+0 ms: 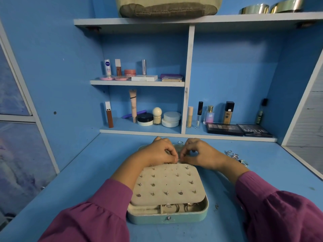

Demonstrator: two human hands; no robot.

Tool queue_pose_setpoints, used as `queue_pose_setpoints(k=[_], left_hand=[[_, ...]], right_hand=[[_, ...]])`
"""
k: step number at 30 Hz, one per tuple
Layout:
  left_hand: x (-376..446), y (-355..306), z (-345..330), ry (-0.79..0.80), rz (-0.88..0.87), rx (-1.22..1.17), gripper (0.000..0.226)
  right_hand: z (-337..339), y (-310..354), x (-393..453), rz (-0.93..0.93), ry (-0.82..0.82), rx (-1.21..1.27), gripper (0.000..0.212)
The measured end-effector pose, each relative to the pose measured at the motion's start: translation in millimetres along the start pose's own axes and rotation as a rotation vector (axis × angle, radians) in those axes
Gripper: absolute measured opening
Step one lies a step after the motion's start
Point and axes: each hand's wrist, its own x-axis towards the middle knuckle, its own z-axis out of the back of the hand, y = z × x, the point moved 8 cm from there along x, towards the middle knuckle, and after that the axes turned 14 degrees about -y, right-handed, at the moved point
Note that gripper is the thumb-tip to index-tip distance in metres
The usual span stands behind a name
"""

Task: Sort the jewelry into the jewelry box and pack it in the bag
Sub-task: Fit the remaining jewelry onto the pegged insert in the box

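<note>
Head: jewelry box with rings

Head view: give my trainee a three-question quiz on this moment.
1. True or false: the beige perforated earring panel lies over the pale green jewelry box.
2. Where are both hands? A) at the panel's far edge B) on the shelf C) in the bag
3. Loose silver jewelry lies on the desk to which side of the box?

Key: 1 true; 2 A, left hand, right hand; 3 right.
</note>
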Motion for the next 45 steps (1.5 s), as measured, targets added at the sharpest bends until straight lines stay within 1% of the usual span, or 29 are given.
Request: queue_pose_setpoints(k=[4,8,11,13,15,19,23,29,35,40,45], left_hand=[[0,0,1,-0.004,-0.002,0.020,0.010],[0,2,2,-0.023,0.016,0.005,0.008],[1,3,1,-0.023,0.016,0.025,0.009],[1,3,1,-0.021,0.015,0.027,0.009],[1,3,1,-0.019,0.015,0.023,0.008],[1,3,1,-0.017,0.013,0.022,0.007],[1,4,1,-0.020,0.015,0.017,0.014],[1,4,1,-0.023,0.009,0.016,0.017],[0,4,1,-0.023,0.019,0.013,0.014],[-1,3,2,-0.021,0.025,0.013,0.008],[-1,3,1,-0.026,0.020,0.013,0.011]], right_hand=[[0,2,1,0.023,0.005,0.007,0.005],[2,-5,3,-0.032,-0.040,-0.111,0.024],[1,0,4,0.075,-0.075,-0.269,0.028],[1,5,4,0.132,-0.087,-0.317,0.030],[3,7,4,0.147,-0.099,-0.324,0.029],[6,6,3,0.108,-0.108,-0.271,0.024],[5,4,3,0.076,-0.090,-0.262,0.024],[5,7,1,0.096,-0.080,-0.277,0.022],[5,5,2,0.112,-0.088,-0.331,0.036],[7,8,1,0.132,-0.093,-0.334,0.031],[4,4,1,0.100,-0.067,-0.308,0.026]])
